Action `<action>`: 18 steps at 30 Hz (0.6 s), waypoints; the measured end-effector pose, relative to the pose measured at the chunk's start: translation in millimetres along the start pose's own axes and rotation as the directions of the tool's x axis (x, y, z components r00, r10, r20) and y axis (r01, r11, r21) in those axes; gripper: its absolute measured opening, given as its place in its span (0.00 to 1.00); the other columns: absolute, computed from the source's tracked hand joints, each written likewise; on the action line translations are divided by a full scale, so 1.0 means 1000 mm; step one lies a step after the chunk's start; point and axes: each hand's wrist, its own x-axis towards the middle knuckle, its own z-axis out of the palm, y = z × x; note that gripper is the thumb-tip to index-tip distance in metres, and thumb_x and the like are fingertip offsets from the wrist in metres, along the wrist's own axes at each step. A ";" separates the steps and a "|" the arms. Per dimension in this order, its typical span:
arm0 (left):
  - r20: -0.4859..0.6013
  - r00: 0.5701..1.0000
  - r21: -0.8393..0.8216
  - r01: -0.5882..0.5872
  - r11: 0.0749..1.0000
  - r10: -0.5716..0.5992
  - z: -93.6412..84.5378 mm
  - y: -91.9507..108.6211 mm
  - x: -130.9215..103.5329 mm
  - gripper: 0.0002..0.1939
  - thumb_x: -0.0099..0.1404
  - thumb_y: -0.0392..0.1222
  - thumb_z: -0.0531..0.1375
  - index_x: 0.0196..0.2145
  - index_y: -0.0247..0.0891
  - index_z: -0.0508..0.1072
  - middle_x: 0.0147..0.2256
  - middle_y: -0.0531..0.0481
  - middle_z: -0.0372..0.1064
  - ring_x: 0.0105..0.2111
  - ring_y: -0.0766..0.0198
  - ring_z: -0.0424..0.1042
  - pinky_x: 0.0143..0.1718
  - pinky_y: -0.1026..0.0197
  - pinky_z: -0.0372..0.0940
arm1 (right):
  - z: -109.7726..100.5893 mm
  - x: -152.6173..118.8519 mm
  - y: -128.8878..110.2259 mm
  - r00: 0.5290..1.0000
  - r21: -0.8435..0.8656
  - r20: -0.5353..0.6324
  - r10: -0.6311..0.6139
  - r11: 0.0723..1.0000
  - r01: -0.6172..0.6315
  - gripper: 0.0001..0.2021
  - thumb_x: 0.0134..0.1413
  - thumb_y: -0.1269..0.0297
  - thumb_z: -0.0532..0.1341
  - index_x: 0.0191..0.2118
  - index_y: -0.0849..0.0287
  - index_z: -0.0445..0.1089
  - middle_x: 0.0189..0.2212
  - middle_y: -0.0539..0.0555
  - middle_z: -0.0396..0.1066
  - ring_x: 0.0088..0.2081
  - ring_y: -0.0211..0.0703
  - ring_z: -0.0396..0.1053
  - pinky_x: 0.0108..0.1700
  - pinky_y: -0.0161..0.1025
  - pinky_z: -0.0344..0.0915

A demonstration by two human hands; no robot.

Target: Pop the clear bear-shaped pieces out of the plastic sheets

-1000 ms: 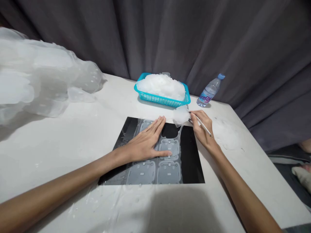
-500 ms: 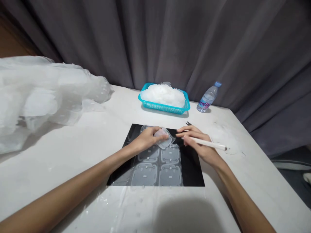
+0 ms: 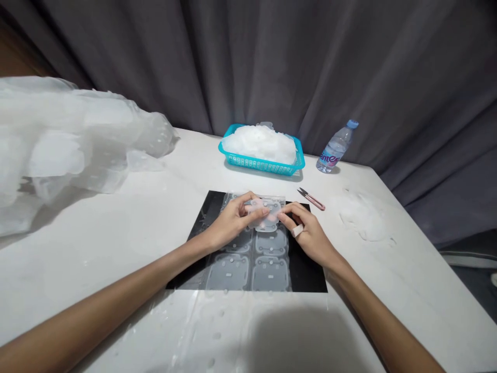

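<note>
My left hand (image 3: 236, 217) pinches a clear, rounded-square plastic piece (image 3: 267, 220) between thumb and fingers, raised above the sheet. My right hand (image 3: 306, 228) is closed, its fingertips at the piece's right edge. From between its fingers pokes the white end of a pen-like tool (image 3: 297, 230); the rest of the tool is hidden by the hand. Under both hands a clear plastic sheet (image 3: 269, 274) moulded with several similar shapes lies over a black mat (image 3: 306, 277). Small pinkish thread snips (image 3: 311, 199) lie just beyond the mat's top right corner.
Behind the mat is a turquoise basket (image 3: 264, 165) heaped with translucent white pieces. A water bottle (image 3: 336, 147) stands to its right. A large pile of translucent plastic (image 3: 77, 150) fills the left side. Clear scraps (image 3: 365, 217) lie on the right. A grey curtain (image 3: 279, 62) hangs behind the table.
My right hand has turned, so the white tool that stuck out to the right now shows only its end. Its fingertips have moved left to the piece. The snips have come into full view.
</note>
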 end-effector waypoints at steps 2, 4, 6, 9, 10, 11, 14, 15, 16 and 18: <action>0.009 1.000 0.017 0.022 1.000 -0.022 0.001 0.000 -0.002 0.19 0.67 0.56 0.67 0.39 0.36 0.73 0.24 0.56 0.68 0.21 0.70 0.61 0.22 0.67 0.51 | -0.003 0.000 0.002 1.000 0.049 0.005 0.020 0.999 -0.020 0.11 0.70 0.56 0.61 0.39 0.56 0.76 0.40 0.54 0.74 0.42 0.46 0.72 0.48 0.42 0.67; 0.018 0.999 0.029 0.045 0.999 -0.046 0.002 0.001 -0.003 0.20 0.68 0.57 0.66 0.41 0.35 0.76 0.22 0.57 0.67 0.19 0.72 0.56 0.20 0.67 0.48 | -0.005 0.001 0.004 1.000 0.082 0.012 0.029 0.996 -0.030 0.12 0.70 0.56 0.61 0.38 0.56 0.77 0.39 0.54 0.75 0.42 0.45 0.72 0.48 0.42 0.68; 0.034 0.998 -0.010 0.057 0.998 -0.057 0.002 0.001 -0.004 0.20 0.68 0.56 0.66 0.44 0.34 0.77 0.28 0.52 0.73 0.22 0.69 0.64 0.23 0.67 0.55 | -0.006 0.001 0.006 0.999 0.091 0.015 0.028 0.995 -0.030 0.13 0.69 0.56 0.61 0.38 0.57 0.78 0.40 0.54 0.75 0.42 0.46 0.72 0.48 0.42 0.68; 0.055 0.997 -0.087 0.059 0.994 -0.054 0.003 0.000 -0.005 0.19 0.68 0.54 0.67 0.46 0.34 0.78 0.38 0.46 0.80 0.35 0.61 0.76 0.36 0.64 0.67 | -0.006 0.000 0.007 1.000 0.071 0.002 0.017 0.997 -0.017 0.12 0.69 0.57 0.61 0.37 0.56 0.78 0.39 0.54 0.75 0.42 0.45 0.72 0.48 0.43 0.67; 0.057 0.997 -0.102 0.057 0.993 -0.052 0.004 -0.001 -0.005 0.19 0.68 0.53 0.67 0.46 0.34 0.78 0.40 0.45 0.81 0.37 0.59 0.78 0.39 0.63 0.69 | -0.006 -0.001 0.007 1.000 0.060 -0.006 0.012 0.998 -0.012 0.11 0.69 0.57 0.62 0.37 0.56 0.78 0.39 0.54 0.75 0.41 0.45 0.72 0.47 0.43 0.67; 0.055 0.997 -0.110 0.053 0.993 -0.047 0.004 -0.002 -0.005 0.19 0.68 0.53 0.68 0.46 0.34 0.78 0.41 0.45 0.81 0.39 0.58 0.79 0.41 0.61 0.69 | -0.006 -0.001 0.007 1.000 0.047 -0.017 0.007 0.999 -0.006 0.11 0.68 0.58 0.62 0.37 0.56 0.77 0.38 0.54 0.75 0.40 0.45 0.71 0.46 0.43 0.67; 0.060 0.998 -0.122 0.039 0.992 -0.032 0.004 -0.005 -0.004 0.20 0.68 0.54 0.68 0.48 0.35 0.78 0.44 0.43 0.81 0.42 0.55 0.80 0.45 0.59 0.71 | -0.006 -0.002 0.006 0.998 0.005 -0.058 -0.013 1.000 0.013 0.10 0.68 0.58 0.63 0.37 0.56 0.77 0.38 0.54 0.75 0.37 0.44 0.70 0.41 0.42 0.66; 0.068 0.997 -0.124 0.037 0.992 -0.029 0.004 -0.005 -0.005 0.21 0.68 0.54 0.68 0.49 0.35 0.78 0.45 0.43 0.81 0.43 0.55 0.80 0.45 0.58 0.71 | -0.006 -0.002 0.006 0.997 -0.006 -0.069 -0.021 1.000 0.021 0.09 0.68 0.58 0.63 0.37 0.56 0.77 0.38 0.54 0.76 0.35 0.43 0.69 0.39 0.41 0.65; 0.077 0.997 -0.125 0.037 0.991 -0.028 0.004 -0.006 -0.005 0.21 0.68 0.54 0.67 0.49 0.35 0.78 0.45 0.43 0.81 0.43 0.54 0.80 0.45 0.57 0.71 | -0.005 -0.002 0.007 0.997 -0.019 -0.076 -0.028 0.999 0.027 0.09 0.67 0.59 0.63 0.38 0.56 0.77 0.38 0.54 0.76 0.34 0.43 0.68 0.37 0.41 0.64; 0.092 0.995 -0.126 0.043 0.991 -0.032 0.004 -0.006 -0.006 0.21 0.68 0.54 0.67 0.50 0.35 0.78 0.46 0.42 0.81 0.43 0.54 0.80 0.44 0.57 0.71 | -0.001 0.000 0.010 0.994 -0.063 -0.102 -0.034 0.998 0.028 0.09 0.67 0.59 0.63 0.37 0.56 0.77 0.38 0.54 0.76 0.35 0.44 0.69 0.37 0.41 0.64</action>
